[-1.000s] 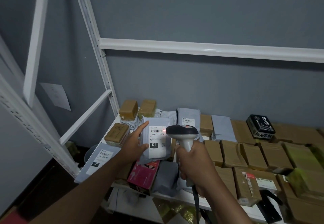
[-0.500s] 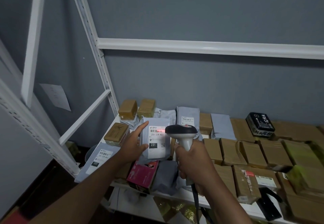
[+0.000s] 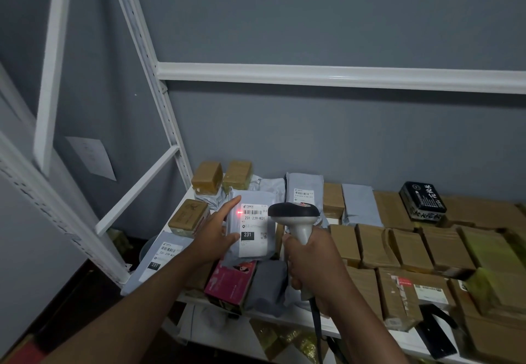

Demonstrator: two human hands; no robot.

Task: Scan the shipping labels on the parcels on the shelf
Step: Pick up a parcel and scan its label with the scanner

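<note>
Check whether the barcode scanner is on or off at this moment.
On. The barcode scanner, gripped in the right hand, throws a red dot onto the shipping label of the grey mailer that the left hand holds.

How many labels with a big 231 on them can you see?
2. One is on the grey parcel the left hand holds; one is on the grey parcel lying at the shelf's left edge. Others may be hidden.

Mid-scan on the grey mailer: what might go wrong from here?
1. The scanner's red dot sits at the left end of the barcode on the grey mailer, so the read may miss.
2. The left hand holds that mailer tilted up by its left edge only; it could slip onto the pink box.
3. The pink box juts past the shelf's front edge and might get knocked off.
</note>
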